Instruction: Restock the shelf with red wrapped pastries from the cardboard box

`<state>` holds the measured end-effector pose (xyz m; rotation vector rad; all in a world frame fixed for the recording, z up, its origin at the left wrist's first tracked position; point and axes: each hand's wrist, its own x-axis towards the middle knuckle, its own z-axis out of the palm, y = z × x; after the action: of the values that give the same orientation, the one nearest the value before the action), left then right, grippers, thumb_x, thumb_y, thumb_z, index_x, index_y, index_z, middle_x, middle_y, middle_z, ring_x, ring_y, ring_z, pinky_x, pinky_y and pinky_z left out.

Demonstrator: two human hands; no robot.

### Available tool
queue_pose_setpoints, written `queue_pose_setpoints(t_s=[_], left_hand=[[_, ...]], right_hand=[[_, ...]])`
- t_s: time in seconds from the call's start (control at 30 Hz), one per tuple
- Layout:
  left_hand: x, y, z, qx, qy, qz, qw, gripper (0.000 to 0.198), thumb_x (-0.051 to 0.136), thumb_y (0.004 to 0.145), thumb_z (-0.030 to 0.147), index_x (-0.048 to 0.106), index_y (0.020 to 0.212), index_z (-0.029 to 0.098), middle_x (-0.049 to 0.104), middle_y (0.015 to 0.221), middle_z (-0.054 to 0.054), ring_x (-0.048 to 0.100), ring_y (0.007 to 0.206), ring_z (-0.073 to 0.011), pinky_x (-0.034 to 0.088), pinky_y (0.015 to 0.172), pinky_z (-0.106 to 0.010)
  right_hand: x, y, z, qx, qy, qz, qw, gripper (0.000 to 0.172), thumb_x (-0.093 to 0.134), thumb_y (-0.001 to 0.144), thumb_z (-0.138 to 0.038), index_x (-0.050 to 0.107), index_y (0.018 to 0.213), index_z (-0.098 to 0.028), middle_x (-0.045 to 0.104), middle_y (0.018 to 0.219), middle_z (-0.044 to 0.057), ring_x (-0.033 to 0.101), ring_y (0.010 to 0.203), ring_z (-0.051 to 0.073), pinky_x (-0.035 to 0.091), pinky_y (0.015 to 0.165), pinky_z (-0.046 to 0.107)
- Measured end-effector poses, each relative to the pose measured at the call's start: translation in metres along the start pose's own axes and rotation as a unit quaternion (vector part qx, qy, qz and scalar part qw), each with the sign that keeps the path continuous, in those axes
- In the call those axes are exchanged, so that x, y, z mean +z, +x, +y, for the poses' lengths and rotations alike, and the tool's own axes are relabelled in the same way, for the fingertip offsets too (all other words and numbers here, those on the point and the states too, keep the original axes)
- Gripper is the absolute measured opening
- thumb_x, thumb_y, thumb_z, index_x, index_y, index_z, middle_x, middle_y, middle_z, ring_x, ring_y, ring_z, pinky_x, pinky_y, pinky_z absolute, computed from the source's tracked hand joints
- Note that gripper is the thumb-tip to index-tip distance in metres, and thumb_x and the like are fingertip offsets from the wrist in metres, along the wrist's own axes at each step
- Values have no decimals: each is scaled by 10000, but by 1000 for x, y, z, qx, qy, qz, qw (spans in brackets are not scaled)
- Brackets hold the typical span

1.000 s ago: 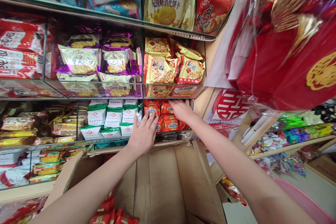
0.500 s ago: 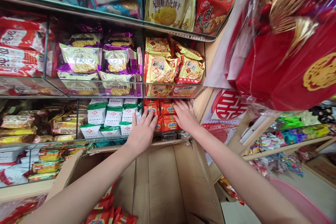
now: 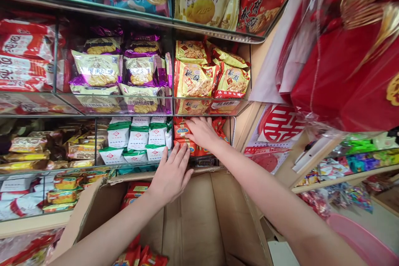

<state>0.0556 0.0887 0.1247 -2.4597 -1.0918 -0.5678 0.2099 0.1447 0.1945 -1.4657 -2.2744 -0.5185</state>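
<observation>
My right hand point(image 3: 202, 131) lies flat on a stack of red and orange snack packets point(image 3: 183, 133) inside the lower shelf compartment, fingers stretched toward the left. My left hand point(image 3: 172, 173) hovers open just in front of that compartment, fingers spread and pointing up at the packets, above the far rim of an open cardboard box point(image 3: 199, 216). More red packets point(image 3: 140, 255) lie at the bottom left of the box. White and green packets point(image 3: 137, 139) fill the compartment to the left.
Glass shelves point(image 3: 118, 108) hold purple biscuit bags point(image 3: 99, 68) and yellow-red bags point(image 3: 199, 79) above. A red gift package point(image 3: 349, 62) in clear wrap hangs at upper right. Candy shelves point(image 3: 349, 166) run to the right; a pink tub point(image 3: 364, 241) sits below.
My right hand slid left across the red packets. My left hand drew back from the packets toward the box rim. The view shifted slightly right.
</observation>
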Motion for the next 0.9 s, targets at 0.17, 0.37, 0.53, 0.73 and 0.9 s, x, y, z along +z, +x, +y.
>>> queue_pose_setpoints(t_s=[0.17, 0.37, 0.53, 0.73, 0.9], left_hand=[[-1, 2, -3, -4, 0, 1, 1000, 500, 317, 877, 407, 432, 1294, 156, 420, 1385, -129, 313, 1303, -310, 217, 1047, -575], [1, 7, -7, -5, 7, 5, 1000, 536, 325, 874, 413, 408, 1306, 108, 385, 1401, -156, 285, 1309, -338, 197, 1046, -588], [1, 7, -7, -4, 13, 6, 1000, 531, 324, 874, 415, 405, 1309, 121, 400, 1394, -152, 297, 1305, -329, 187, 1046, -594], [-4, 10, -9, -8, 21, 7, 1000, 513, 304, 881, 414, 430, 1290, 131, 430, 1371, -167, 339, 1281, -330, 154, 1025, -640], [-4, 19, -12, -16, 33, 17, 999, 583, 307, 871, 461, 395, 1312, 91, 384, 1398, -172, 223, 1332, -346, 103, 1043, -631]], right_hand=[[-3, 5, 3, -8, -8, -4, 1000, 295, 587, 780, -321, 555, 1033, -174, 554, 1111, 105, 431, 1062, 281, 298, 872, 463], [-8, 5, 0, -27, -19, -18, 999, 280, 546, 797, -266, 531, 1056, -162, 552, 1122, 109, 448, 1063, 269, 304, 882, 458], [-9, 4, -2, -14, -28, -8, 999, 265, 535, 786, -264, 534, 1022, -143, 553, 1103, 122, 453, 1047, 279, 335, 856, 428], [-2, 6, -3, 23, -46, 35, 998, 234, 491, 835, -274, 523, 1026, -144, 583, 1051, 128, 485, 996, 277, 324, 872, 406], [6, 10, -3, 29, -22, 35, 999, 242, 377, 891, -206, 509, 1093, -188, 587, 1115, 103, 478, 1044, 262, 304, 892, 421]])
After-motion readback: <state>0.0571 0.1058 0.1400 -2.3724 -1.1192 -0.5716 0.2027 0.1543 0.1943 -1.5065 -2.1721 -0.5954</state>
